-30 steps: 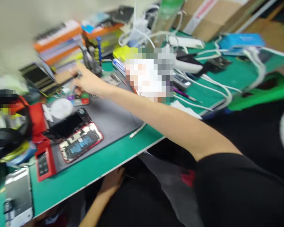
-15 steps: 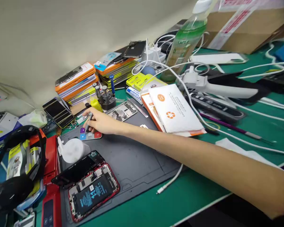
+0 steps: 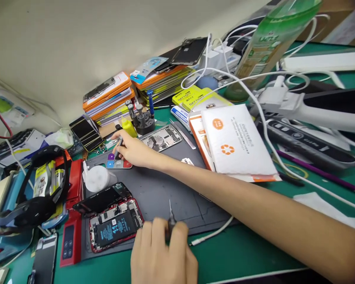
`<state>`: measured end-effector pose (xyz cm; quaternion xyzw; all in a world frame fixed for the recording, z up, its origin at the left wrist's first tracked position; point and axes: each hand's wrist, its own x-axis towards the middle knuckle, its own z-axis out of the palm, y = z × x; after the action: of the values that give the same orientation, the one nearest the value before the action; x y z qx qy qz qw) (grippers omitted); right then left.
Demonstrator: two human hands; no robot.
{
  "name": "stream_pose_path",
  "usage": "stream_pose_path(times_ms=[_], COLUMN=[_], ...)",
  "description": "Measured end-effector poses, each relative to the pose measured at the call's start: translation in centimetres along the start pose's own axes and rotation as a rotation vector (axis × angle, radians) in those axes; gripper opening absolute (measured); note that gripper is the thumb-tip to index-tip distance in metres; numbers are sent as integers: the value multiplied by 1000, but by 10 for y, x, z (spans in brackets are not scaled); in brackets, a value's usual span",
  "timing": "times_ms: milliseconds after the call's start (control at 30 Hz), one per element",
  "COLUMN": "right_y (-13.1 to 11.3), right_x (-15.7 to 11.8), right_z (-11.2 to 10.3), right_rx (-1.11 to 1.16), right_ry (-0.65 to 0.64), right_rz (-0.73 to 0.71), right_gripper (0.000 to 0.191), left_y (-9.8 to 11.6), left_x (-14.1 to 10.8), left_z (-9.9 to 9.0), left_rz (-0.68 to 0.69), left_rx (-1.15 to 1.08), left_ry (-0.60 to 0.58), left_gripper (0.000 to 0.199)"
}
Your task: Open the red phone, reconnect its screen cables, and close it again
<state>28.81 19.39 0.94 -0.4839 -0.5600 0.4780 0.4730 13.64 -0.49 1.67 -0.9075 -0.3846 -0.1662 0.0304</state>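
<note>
Phone-repair workshop: opened phone, screwdriver stand, yellow battery packs, grey mat on green bench.

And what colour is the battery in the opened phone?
The battery is black with blue printing; it shows best in the head view.

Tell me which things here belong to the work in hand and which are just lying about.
Probably in use:
slim grey tool, in the right hand
pointed tool, in the left hand
opened phone, on the grey mat
coloured tray, by the right hand

Apparently just lying about:
drink bottle
white packet
marker pen
</note>
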Motion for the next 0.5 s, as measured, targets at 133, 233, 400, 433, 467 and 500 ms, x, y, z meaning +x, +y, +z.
stream_pose_path(times_ms=[133, 233, 400, 433, 467, 500], right_y=[2, 3, 5, 5, 5, 5], right_x=[2, 4, 6, 6, 6, 6], right_z=[2, 2, 1, 1, 2, 3], right_rx=[10, 25, 40, 43, 48, 54], right_ry=[-3, -25, -29, -23, -20, -21], right_rz=[-4, 7, 21, 21, 23, 27], right_gripper=[37, 39, 42, 42, 42, 42], left_y=[6, 3, -3, -4, -5, -5], left_x=[40, 49, 56, 58, 60, 62], left_z=[16, 18, 15, 16, 16, 17], left_rz=[-14, -56, -159, -171, -184, -198], left_rx=[126, 198, 269, 276, 282, 286], left_ry=[-41, -96, -201, -214, -225, -233], left_gripper=[11, 13, 12, 11, 11, 11])
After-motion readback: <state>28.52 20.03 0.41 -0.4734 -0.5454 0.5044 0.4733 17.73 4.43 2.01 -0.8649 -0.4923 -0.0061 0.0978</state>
